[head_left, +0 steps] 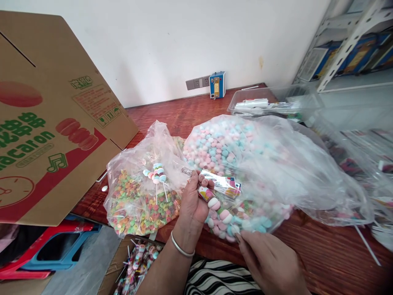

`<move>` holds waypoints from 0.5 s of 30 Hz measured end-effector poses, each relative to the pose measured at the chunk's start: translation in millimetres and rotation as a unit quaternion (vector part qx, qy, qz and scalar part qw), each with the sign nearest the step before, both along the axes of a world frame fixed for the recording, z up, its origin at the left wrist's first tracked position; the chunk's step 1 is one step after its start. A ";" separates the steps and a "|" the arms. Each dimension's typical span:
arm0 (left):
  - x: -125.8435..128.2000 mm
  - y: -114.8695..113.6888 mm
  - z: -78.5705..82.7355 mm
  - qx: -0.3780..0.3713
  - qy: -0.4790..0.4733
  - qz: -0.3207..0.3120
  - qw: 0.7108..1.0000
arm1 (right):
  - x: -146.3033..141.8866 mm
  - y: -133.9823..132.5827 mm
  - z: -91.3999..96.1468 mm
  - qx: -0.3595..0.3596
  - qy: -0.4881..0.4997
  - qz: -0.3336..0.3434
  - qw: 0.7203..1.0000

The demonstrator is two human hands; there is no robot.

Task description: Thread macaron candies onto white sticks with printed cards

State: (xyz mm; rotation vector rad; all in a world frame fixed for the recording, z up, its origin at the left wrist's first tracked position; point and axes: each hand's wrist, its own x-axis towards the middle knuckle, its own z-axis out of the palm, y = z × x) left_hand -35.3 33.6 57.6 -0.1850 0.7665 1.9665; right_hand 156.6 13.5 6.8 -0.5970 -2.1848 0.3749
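- Two bare hands, both occupied at the front of the table. The left hand is curled round a patterned wrapper; the right hand is seen with fingertips gathered at the row's lower end, though whether anything is pinched there cannot be told.
- One row of pink-and-white sweets, slanted from the wrapper toward the right fingertips, held over the pastel bag. Risk: if the left grip is loosened, pieces could be dropped and lost among like-coloured ones.
- One silvery wrapper, placed just beside the left fingers; whether it is gripped or loose cannot be told. Risk: it could be creased or pushed aside by a turn of that hand.
- One pastel bag, clear plastic, spread rightward. Risk: if its loose film is caught by the right sleeve or wrist, contents could be spilled.
- Two sweet skewers, laid on a bag of ring-shaped pieces. Risk: they could be rolled off by a nudge to the yielding plastic.
- One carton of wrapped sweets, stationed below the table edge.
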 end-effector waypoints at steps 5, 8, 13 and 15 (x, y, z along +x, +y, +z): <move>1.8 1.3 -2.9 0.033 -0.042 -0.037 0.998 | -4.2 -0.7 8.2 -0.495 0.059 0.062 0.865; 1.4 1.5 -4.6 0.045 -0.043 -0.058 0.996 | -6.5 -0.4 10.4 -0.727 0.143 0.103 0.664; 1.5 1.6 -8.3 0.083 -0.055 -0.090 0.991 | -9.8 -0.6 13.5 -0.810 0.191 0.139 0.536; 2.4 2.2 -10.5 0.076 -0.039 -0.087 0.993 | -11.6 0.3 12.1 -0.732 0.161 0.097 0.655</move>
